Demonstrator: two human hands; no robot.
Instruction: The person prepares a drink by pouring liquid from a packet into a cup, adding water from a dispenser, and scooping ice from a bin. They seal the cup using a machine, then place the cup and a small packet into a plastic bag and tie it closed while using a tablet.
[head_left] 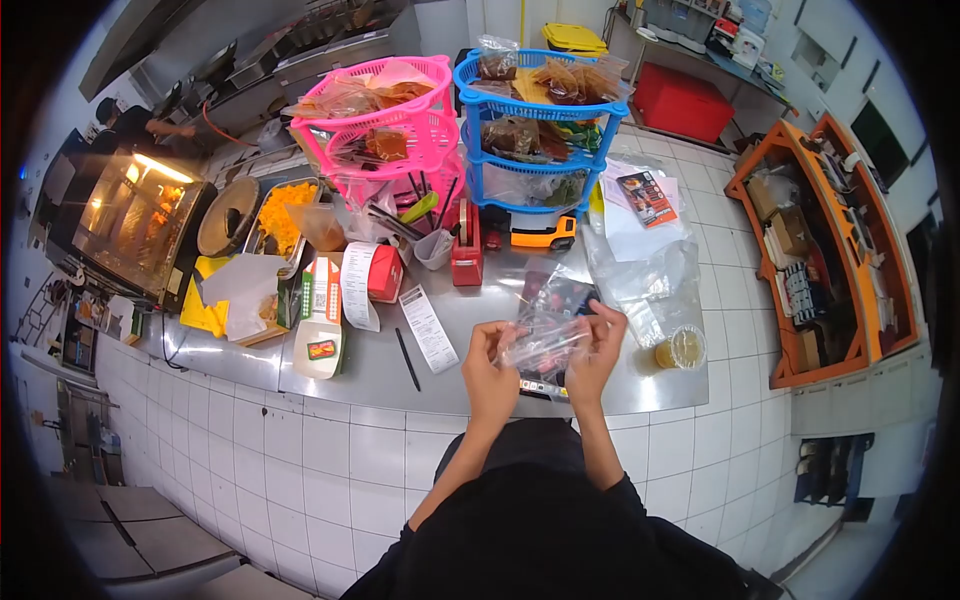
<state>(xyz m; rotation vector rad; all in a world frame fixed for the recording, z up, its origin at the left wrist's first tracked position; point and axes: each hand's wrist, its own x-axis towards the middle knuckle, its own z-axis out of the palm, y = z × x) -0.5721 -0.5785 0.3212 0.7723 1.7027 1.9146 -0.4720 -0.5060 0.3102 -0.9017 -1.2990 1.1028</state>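
A transparent plastic bag (545,345) is stretched between my two hands above the front edge of the steel table. My left hand (490,365) pinches its left side with thumb and fingers. On the other side, my right hand (600,345) grips the bag near its right end. Behind and beneath it, more plastic and dark items (570,295) show, partly covered. A lidded plastic cup (681,349) with a yellowish drink stands right of my right hand. To the left lie a black pen (408,360) and a printed receipt (429,328).
Pink (455,130) and blue tiered baskets (540,163) filled with packets rise at the back. A red tape dispenser (466,255) and an orange-black tool (543,234) stand before them. Farther left are a food carton (320,345) and a lit display case (135,225). A co-worker (130,125) stands beyond.
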